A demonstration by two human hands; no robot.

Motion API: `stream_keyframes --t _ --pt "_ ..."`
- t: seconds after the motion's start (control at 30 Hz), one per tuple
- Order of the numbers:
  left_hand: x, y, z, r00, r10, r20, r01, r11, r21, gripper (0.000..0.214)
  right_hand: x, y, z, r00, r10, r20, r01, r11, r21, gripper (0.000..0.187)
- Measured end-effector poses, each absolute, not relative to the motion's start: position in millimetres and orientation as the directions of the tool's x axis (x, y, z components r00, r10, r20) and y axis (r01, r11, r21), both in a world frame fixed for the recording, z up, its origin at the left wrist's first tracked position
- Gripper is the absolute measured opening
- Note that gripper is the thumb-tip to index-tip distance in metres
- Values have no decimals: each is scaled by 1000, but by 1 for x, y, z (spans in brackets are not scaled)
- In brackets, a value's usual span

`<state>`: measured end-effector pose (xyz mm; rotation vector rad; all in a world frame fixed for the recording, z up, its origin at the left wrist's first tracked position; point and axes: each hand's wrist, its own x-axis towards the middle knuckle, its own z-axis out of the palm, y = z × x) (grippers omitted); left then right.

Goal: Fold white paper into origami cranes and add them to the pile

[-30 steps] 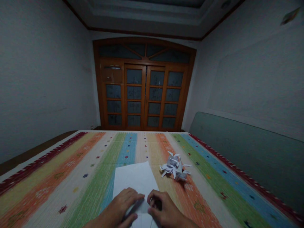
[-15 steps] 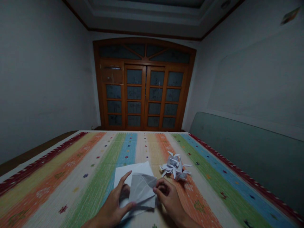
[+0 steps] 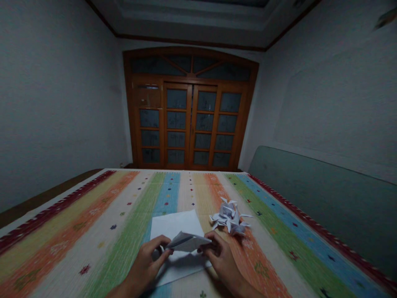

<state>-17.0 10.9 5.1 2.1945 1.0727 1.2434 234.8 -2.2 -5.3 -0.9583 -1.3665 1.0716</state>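
White folded paper [image 3: 187, 241] is pinched at each end by the left hand [image 3: 148, 260] and right hand [image 3: 219, 253], held apart to lift it above a flat sheet [image 3: 173, 224] on the striped blanket [image 3: 102, 231].

Domestic room, bedroom-like: arched brown wooden glass-paned double doors [image 3: 189, 124], white plaster walls [image 3: 56, 103], a long green padded panel [image 3: 310, 198], a rainbow-striped woven cover [image 3: 192, 186].

Room dim, bluish light. Wooden double doors [image 3: 189, 124] straight ahead, glazed panes dark, arched fanlight above. Plaster walls [image 3: 56, 103] pale grey, faintly uneven. Stepped ceiling [image 3: 192, 20], dark wood trim. Grey-green padded panel [image 3: 319, 207] along right wall. Rainbow-striped woven cover [image 3: 77, 236] spread wide below. Brown wooden edge [image 3: 40, 203] along left.
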Motion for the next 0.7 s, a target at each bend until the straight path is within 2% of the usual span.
stream_keyframes --t 0.2,0.33,0.4,0.53,0.7 --pt "-17 7 10 198 672 713 472 -703 532 17 235 -4 -6 -108 952 287 45 293 -955 39" --pt "-18 2 11 259 562 786 484 -780 398 12 238 -7 -6 -154 926 346 170 370 -914 35" --pt "-17 -2 9 324 519 791 508 -801 317 17 239 -8 -10 -185 904 385 241 421 -874 34" --pt "-13 -8 5 526 450 722 463 -863 201 27 243 -8 -23 -303 843 444 343 531 -775 43" --pt "-13 -12 12 724 459 515 400 -888 229 33 252 -8 -32 -464 801 378 394 569 -722 56"
